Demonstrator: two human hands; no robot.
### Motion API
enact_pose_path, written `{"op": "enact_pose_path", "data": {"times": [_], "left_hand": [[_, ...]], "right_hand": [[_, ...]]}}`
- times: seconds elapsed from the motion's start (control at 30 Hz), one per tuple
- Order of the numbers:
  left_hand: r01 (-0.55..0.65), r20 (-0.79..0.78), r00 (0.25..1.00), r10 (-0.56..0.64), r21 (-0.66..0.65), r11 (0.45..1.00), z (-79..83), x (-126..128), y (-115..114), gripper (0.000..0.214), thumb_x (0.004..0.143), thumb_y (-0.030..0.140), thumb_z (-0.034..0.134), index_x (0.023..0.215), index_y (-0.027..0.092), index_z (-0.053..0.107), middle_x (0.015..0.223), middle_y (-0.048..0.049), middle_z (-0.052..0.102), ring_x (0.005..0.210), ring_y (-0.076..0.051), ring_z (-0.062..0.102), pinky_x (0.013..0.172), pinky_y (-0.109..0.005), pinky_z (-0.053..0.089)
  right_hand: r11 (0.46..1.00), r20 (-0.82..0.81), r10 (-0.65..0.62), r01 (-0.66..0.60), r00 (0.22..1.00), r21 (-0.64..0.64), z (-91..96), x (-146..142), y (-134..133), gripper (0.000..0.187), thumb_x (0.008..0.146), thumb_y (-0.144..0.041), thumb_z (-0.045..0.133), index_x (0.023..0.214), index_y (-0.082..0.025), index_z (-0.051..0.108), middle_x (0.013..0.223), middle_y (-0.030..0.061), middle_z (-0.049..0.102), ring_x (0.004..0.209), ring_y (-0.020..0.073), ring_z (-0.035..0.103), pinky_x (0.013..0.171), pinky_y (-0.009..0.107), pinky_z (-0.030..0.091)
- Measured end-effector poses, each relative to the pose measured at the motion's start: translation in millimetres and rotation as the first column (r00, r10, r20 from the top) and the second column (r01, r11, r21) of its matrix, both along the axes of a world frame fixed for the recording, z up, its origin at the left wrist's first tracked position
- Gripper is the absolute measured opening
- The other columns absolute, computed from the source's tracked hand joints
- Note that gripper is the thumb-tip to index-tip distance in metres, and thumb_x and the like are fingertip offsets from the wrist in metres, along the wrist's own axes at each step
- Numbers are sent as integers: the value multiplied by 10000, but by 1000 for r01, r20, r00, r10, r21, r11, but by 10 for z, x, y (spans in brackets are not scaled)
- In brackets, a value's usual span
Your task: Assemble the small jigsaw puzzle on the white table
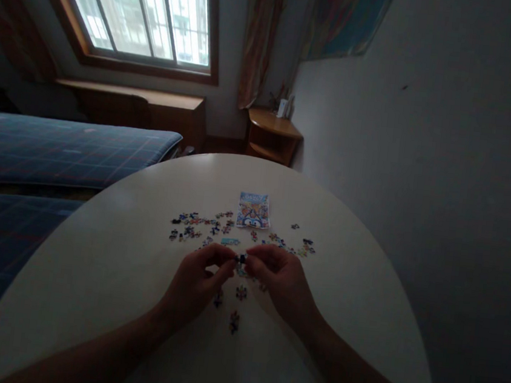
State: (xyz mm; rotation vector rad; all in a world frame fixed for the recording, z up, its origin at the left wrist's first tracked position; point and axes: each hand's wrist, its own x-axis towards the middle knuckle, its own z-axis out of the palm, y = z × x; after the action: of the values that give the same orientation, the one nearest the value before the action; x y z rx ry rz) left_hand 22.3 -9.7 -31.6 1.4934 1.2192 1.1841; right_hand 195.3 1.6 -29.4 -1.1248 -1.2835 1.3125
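My left hand (200, 280) and my right hand (276, 276) meet above a round white table (105, 273), fingertips pinched together on small dark puzzle pieces (242, 258). Both hands hover just above the tabletop. Several loose jigsaw pieces (197, 225) lie scattered beyond my hands, more pieces (298, 245) to the right, and a few (233, 321) lie between my wrists. A small colourful picture card (253, 209) lies flat behind the scattered pieces.
A bed with a blue checked cover (49, 151) runs along the left. A wooden corner shelf (273, 133) stands past the table under a curtain. A grey wall (447, 144) is close on the right. A window (138, 8) is at the back.
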Motion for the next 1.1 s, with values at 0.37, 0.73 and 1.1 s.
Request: {"op": "enact_pose_path", "data": {"times": [0.37, 0.73, 1.1], "left_hand": [[19, 32, 999, -19, -13, 1000, -29, 0, 15, 168, 825, 317, 649, 857, 153, 654, 757, -30, 668, 652, -138, 654, 457, -162, 493], [-7, 11, 1000, 7, -2, 1000, 10, -6, 27, 186, 798, 308, 641, 877, 142, 667, 704, -34, 673, 592, -137, 639, 426, -170, 483], [-39, 29, 999, 40, -54, 998, -3, -14, 24, 230, 790, 342, 667, 901, 141, 688, 719, -43, 680, 607, -152, 648, 405, -167, 488]], "right_hand": [[994, -81, 49, -56, 995, -93, 46, -11, -26, 284, 729, -375, 783, 885, -189, 635, 726, 29, 746, 696, 172, 722, 685, 304, 560], [985, -35, 167, -168, 985, -30, 90, 21, -34, 289, 766, -271, 735, 1051, -223, 720, 821, 31, 772, 771, 167, 738, 723, 296, 573], [982, -41, 177, -179, 983, -60, 134, 27, -46, 351, 726, -302, 800, 1043, -200, 690, 860, 54, 774, 822, 193, 741, 767, 322, 583]]}}
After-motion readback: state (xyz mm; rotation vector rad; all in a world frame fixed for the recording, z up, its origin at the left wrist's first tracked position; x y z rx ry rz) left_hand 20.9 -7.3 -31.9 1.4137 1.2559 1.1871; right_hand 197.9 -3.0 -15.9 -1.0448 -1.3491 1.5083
